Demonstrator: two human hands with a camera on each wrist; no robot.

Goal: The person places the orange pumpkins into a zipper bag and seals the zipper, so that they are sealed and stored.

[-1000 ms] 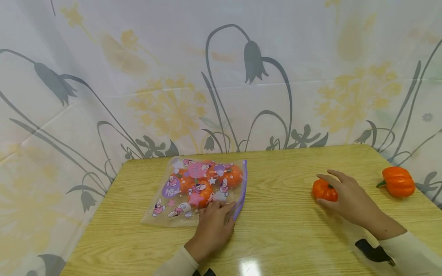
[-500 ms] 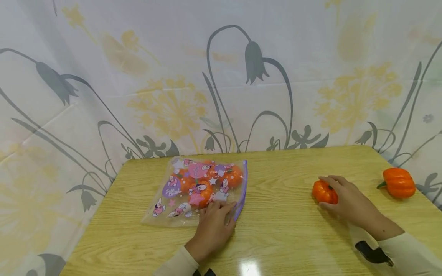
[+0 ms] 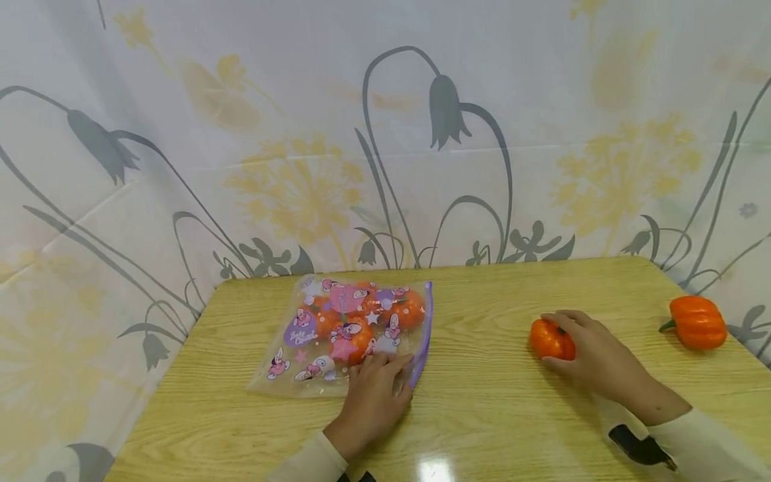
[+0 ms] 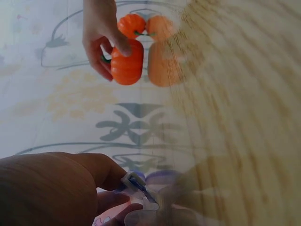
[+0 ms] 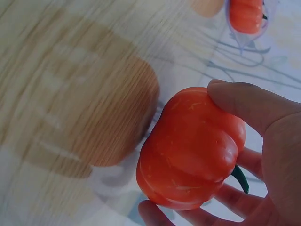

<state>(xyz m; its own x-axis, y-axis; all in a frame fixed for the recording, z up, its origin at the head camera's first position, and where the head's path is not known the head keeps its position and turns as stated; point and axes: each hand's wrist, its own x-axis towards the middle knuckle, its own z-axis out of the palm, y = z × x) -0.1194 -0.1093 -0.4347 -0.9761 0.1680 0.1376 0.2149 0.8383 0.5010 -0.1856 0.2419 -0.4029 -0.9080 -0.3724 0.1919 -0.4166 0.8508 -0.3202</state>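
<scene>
My right hand [image 3: 596, 358] grips a small orange pumpkin [image 3: 551, 339] with a green stem, thumb on one side and fingers round the other. The right wrist view shows that pumpkin [image 5: 188, 150] close up, its stem toward the palm. My left hand [image 3: 375, 402] lies at the near right corner of a clear, cartoon-printed zip bag [image 3: 283, 375]. In the left wrist view, thumb and fingers pinch the bag's purple zip edge [image 4: 136, 181]. Several orange pumpkins [image 3: 352, 338] show through the bag's film.
Another orange pumpkin [image 3: 697, 323] lies on its side near the right edge of the wood-grain table [image 3: 482, 415]. A flower-printed curtain [image 3: 289, 134] hangs behind the table. The glossy tabletop mirrors nearby things in the wrist views.
My right hand has closed round the small pumpkin and brought it slightly left. The left hand stays at the bag, and the pumpkin at far right lies where it was.
</scene>
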